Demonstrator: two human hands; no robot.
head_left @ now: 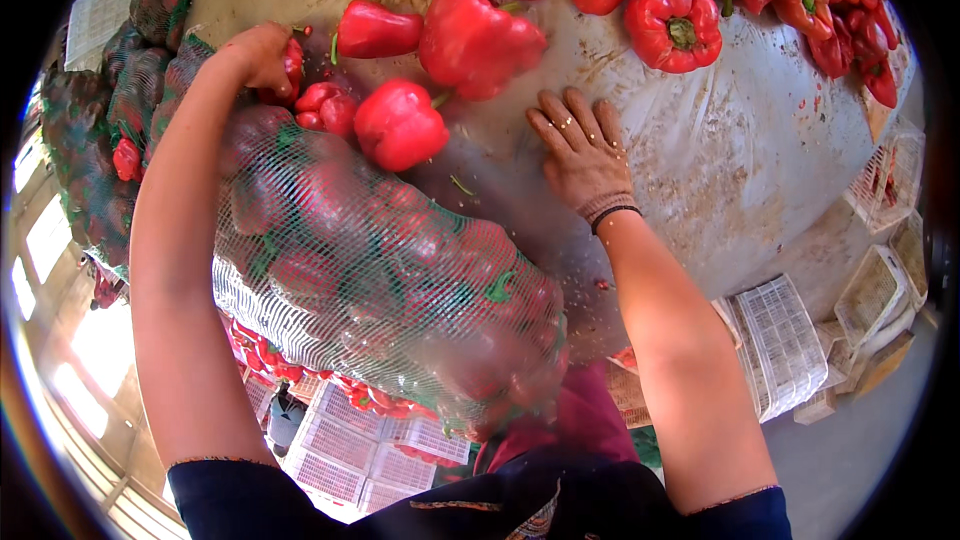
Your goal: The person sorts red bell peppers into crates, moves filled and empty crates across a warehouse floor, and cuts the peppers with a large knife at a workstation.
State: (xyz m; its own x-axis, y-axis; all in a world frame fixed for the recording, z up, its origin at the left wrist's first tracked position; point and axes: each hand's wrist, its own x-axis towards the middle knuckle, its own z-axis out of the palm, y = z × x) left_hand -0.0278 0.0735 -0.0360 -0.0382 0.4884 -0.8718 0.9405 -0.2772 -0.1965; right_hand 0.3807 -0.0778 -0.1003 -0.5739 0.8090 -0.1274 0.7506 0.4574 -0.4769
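My left hand (pixel 258 56) reaches to the far end of a filled green mesh sack (pixel 370 250), its fingers curled round a red bell pepper (pixel 291 72). Full of red peppers, the sack lies slantwise along the near side of a soiled pale table (pixel 700 160). My right hand (pixel 585 148) rests on the tabletop with fingers stretched out, small pale seeds stuck to it, holding nothing. Between the hands lie a large red bell pepper (pixel 402 125), a crumpled smaller red pepper (pixel 326 108) and a bigger lobed one (pixel 475 44).
More bell peppers (pixel 673 27) line the table's far side, with a heap (pixel 835 0) at the far right. Other filled mesh sacks (pixel 90 140) stand at the left. White plastic crates (pixel 775 345) sit below on the right, and stacked crates (pixel 345 440) show beneath the sack.
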